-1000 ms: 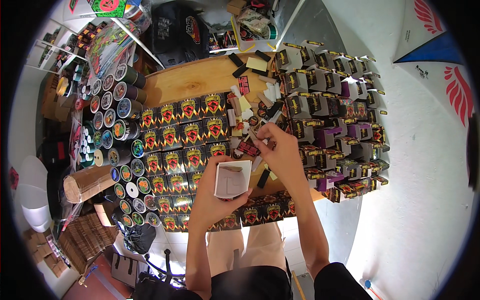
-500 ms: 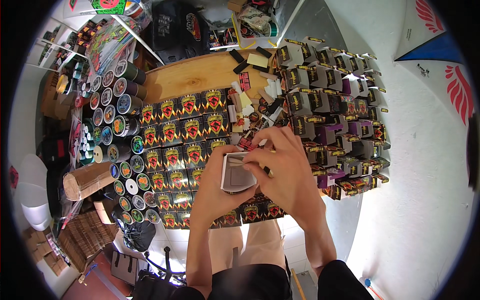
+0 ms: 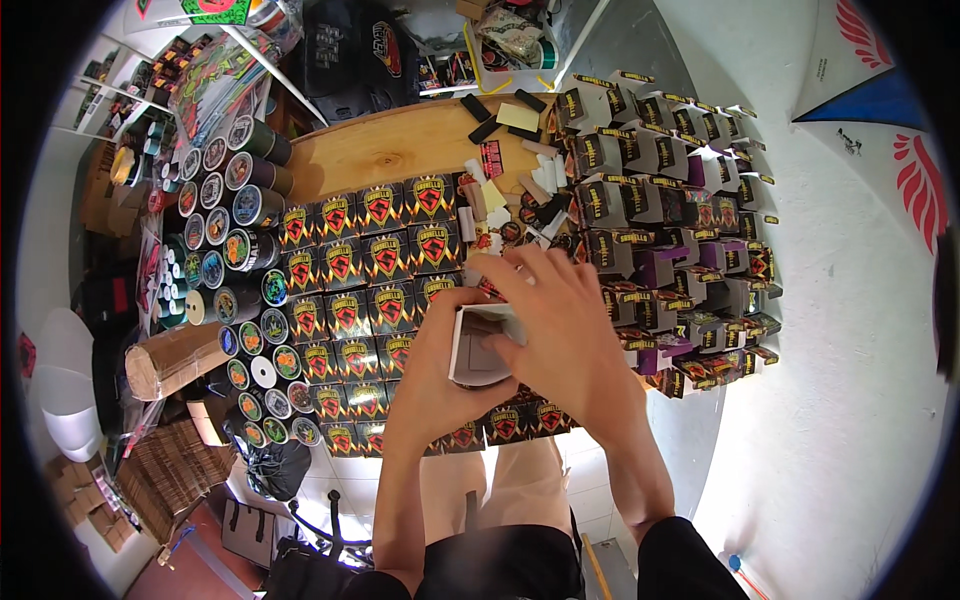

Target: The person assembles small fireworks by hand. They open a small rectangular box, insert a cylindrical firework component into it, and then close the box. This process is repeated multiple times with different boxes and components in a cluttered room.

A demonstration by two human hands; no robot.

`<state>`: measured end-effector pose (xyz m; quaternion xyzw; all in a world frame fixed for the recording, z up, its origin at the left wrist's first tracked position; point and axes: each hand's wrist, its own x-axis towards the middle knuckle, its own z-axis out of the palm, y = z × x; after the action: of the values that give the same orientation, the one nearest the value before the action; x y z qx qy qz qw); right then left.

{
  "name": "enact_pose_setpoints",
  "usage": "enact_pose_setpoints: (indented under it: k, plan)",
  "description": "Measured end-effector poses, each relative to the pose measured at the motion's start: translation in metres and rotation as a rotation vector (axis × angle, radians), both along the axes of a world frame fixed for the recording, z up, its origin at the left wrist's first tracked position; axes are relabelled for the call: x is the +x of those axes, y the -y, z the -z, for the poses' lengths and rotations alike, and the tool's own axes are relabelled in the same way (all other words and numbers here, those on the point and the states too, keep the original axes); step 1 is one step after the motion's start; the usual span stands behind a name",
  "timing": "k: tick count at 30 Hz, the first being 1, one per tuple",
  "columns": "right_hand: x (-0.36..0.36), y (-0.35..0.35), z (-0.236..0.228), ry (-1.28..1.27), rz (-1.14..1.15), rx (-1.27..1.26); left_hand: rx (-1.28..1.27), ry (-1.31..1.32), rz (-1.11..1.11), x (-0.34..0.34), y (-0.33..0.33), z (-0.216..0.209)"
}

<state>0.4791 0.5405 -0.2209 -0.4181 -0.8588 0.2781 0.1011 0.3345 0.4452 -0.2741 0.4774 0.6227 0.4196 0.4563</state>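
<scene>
My left hand (image 3: 440,375) is wrapped round a small cardboard box (image 3: 470,355), its open top facing up and its inside pale grey. A brownish shape (image 3: 488,327) shows inside near the upper wall, too small to make out. Over the box's right side is my right hand (image 3: 560,340), thumb and fingers apart, the thumb tip at the opening. I see nothing in its grasp; the hand hides part of the box. To the left, closed black boxes (image 3: 385,255) with a red and gold emblem stand in rows.
Opened boxes with raised flaps (image 3: 660,210) fill the table's right side. Stickers and small rolled pieces (image 3: 490,195) lie between the groups, near black bars (image 3: 480,130) and a yellow pad (image 3: 518,117). Round spools (image 3: 255,207) and a brown cardboard roll (image 3: 175,362) are at left.
My right hand's thumb and index finger have parted from a pinch at a pale strip inside the box. The fingers now reach beyond the box's far rim. The box shifted slightly right.
</scene>
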Motion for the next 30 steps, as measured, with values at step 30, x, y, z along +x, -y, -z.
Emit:
enact_pose_setpoints:
  k: [30]
  plan:
    - [0.034, -0.015, 0.108, -0.246, 0.363, -0.360, -0.074, 0.056, -0.060, -0.013, 0.020, 0.015]
